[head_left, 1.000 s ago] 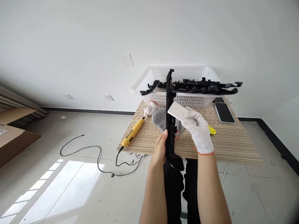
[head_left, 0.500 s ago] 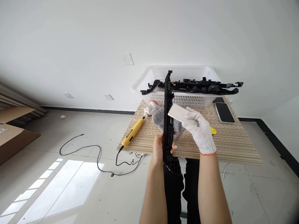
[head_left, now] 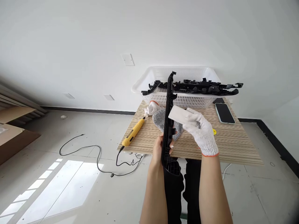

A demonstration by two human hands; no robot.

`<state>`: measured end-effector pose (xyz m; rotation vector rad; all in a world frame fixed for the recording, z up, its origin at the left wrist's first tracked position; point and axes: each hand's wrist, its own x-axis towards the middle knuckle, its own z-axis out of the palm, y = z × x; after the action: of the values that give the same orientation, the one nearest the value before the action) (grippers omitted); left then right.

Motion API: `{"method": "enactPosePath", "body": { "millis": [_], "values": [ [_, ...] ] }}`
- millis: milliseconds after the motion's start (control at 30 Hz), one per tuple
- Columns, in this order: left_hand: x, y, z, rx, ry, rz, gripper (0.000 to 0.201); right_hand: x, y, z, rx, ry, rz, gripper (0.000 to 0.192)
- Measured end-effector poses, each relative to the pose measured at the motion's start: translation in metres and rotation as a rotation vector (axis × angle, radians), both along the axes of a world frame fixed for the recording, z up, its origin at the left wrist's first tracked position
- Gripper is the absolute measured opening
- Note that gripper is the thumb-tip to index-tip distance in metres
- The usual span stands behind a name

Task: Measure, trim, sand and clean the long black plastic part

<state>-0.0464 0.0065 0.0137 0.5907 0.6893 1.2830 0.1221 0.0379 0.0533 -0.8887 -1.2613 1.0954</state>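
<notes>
I hold a long black plastic trim strip (head_left: 168, 124) nearly upright in front of me, its top end reaching up across the white basket (head_left: 144, 81) and its wider lower end below the edge of the worktop (head_left: 233, 146). My bare left hand (head_left: 158, 151) grips the strip low down, fingers wrapped around it from behind with the thumb on the near side. My right hand (head_left: 201, 130), in a white knit glove with an orange cuff, pinches a white block (head_left: 178, 112) between thumb and fingers and lays its left edge against the right side of the strip, a little above my left hand.

Behind the strip, on the striped worktop, lies a grey cloth (head_left: 158, 119), with a bunched spare glove (head_left: 151, 108) just beside it. Left of those lies a yellow power tool (head_left: 133, 133) at a slant, and its black cable (head_left: 93, 152) trails down over the floor. A small yellow thing (head_left: 214, 132) peeks out past my right knuckles; I cannot tell what it is. More black trim parts (head_left: 201, 86) lie across the basket, sticking out over its right rim. A phone (head_left: 224, 112) lies face up right of the basket.
</notes>
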Motion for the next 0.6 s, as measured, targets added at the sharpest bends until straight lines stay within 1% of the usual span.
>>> {"method": "enactPosePath", "body": {
  "millis": [33, 133, 167, 267, 333, 400, 500, 533, 600],
  "values": [
    [0.0, 0.0, 0.001, 0.004, -0.027, -0.004, 0.041, -0.001, 0.0, 0.0, 0.003, 0.005, -0.006, 0.027],
    [0.001, 0.0, 0.006, 0.0, -0.071, 0.011, 0.038, -0.003, 0.001, -0.001, -0.047, -0.027, 0.105, 0.028],
    [0.002, 0.0, 0.007, -0.007, -0.078, 0.01, 0.039, -0.003, 0.001, -0.001, -0.055, -0.021, 0.114, 0.028],
    [0.002, -0.003, 0.01, -0.019, -0.116, -0.035, 0.049, -0.005, 0.001, 0.003, -0.023, 0.075, 0.002, 0.027],
    [0.001, -0.005, 0.011, -0.009, -0.151, -0.068, 0.053, -0.004, 0.0, 0.005, -0.025, 0.092, 0.024, 0.027],
    [0.0, -0.007, 0.011, 0.008, -0.167, -0.086, 0.049, -0.003, -0.001, 0.007, -0.027, 0.081, 0.066, 0.026],
    [0.0, -0.009, 0.01, 0.017, -0.107, -0.112, 0.042, -0.001, -0.002, 0.009, -0.021, 0.084, -0.021, 0.025],
    [0.0, -0.009, 0.01, 0.018, -0.078, -0.114, 0.041, -0.001, -0.002, 0.01, -0.025, 0.076, -0.025, 0.026],
    [0.001, -0.01, 0.011, 0.023, -0.034, -0.105, 0.041, -0.001, -0.002, 0.01, -0.036, 0.054, 0.027, 0.026]
  ]
}}
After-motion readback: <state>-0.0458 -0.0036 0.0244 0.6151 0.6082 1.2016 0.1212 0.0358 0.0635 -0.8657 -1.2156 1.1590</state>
